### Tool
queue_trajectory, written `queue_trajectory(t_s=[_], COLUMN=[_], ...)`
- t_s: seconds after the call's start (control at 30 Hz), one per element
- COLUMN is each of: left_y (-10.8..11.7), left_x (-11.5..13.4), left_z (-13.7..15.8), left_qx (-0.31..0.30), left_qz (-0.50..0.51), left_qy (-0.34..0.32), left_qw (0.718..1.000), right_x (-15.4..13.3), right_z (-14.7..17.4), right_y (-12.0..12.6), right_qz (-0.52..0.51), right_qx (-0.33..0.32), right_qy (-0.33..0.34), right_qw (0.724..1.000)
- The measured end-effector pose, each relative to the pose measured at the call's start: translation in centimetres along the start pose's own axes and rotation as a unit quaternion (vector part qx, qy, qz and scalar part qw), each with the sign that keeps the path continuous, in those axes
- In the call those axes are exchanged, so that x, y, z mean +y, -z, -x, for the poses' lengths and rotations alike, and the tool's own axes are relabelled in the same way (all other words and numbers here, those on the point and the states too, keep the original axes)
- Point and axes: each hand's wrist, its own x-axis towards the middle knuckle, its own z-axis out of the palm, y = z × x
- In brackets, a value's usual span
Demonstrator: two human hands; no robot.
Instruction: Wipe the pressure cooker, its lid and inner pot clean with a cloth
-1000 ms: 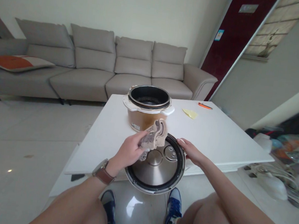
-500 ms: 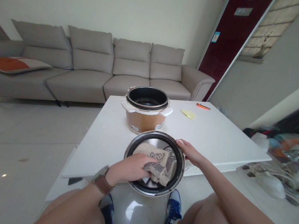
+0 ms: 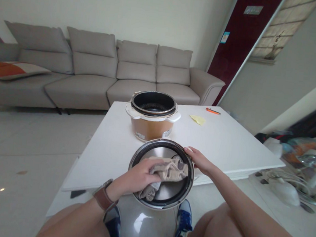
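Observation:
In my left hand [image 3: 143,174] is a crumpled beige-grey cloth [image 3: 171,170], its fingers closed round it. The cloth lies against the shiny inner face of a round pot lid [image 3: 165,193] with a black sealing ring. My right hand [image 3: 198,160] grips the lid at its right rim, thumb on the edge; the other fingers are hidden behind it. The lid is tilted up with its inside toward me, in front of the table's near edge. Just beyond stands a gold and white electric cooker [image 3: 151,127], uncovered, with a dark inner pot [image 3: 153,105] in it.
The white table [image 3: 216,142] carries the cooker, a yellow paper piece [image 3: 198,119] and an orange pen-like object [image 3: 213,111]. A grey sofa [image 3: 134,70] stands behind. Cables and a white object [image 3: 283,192] lie on the floor at the right. My knees flank the lid.
My left hand has drawn slightly left on the lid, and the cloth is now more bunched, baring the lid's lower middle. My right hand keeps its grip. The view has shifted slightly.

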Motion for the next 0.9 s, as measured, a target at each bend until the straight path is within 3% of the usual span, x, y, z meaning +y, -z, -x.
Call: queue_trajectory(t_s=[0.1, 0.2, 0.33, 0.47, 0.57, 0.63, 0.73, 0.83, 0.9], left_y=[-1.0, -1.6, -1.7, -1.0, 0.0, 0.6, 1.0, 0.8, 0.2], left_x=[0.4, 0.5, 0.6, 0.6, 0.5, 0.2, -0.2, -0.6, -1.1], left_z=[0.3, 0.5, 0.5, 0.8, 0.9, 0.9, 0.6, 0.1, -0.4], left_qx=[-0.086, -0.131, -0.15, -0.122, -0.056, 0.045, 0.235, 0.344, 0.343], left_qz=[-0.069, -0.076, -0.068, -0.061, 0.013, 0.097, 0.192, 0.137, 0.039], left_qy=[-0.003, 0.002, 0.001, -0.002, 0.02, 0.036, 0.032, 0.007, 0.003], left_qw=[0.994, 0.989, 0.986, 0.991, 0.998, 0.994, 0.952, 0.929, 0.939], right_x=[0.1, 0.3, 0.8, 1.3, 1.4, 1.3, 1.0, 0.7, 0.5], right_z=[0.0, 0.1, 0.1, 0.3, 0.4, 0.4, 0.4, 0.2, 0.1], right_y=[-0.1, -0.1, 0.2, 1.1, 1.7, 1.9, 1.8, 1.6, 1.3], right_qz=[0.002, 0.007, -0.01, -0.006, 0.008, 0.021, 0.04, 0.048, 0.048], right_qx=[0.008, 0.009, 0.018, 0.064, 0.1, 0.118, 0.137, 0.146, 0.144], right_qy=[0.01, 0.046, 0.11, 0.132, 0.152, 0.177, 0.205, 0.217, 0.222], right_qw=[1.0, 0.999, 0.994, 0.989, 0.983, 0.977, 0.968, 0.964, 0.963])
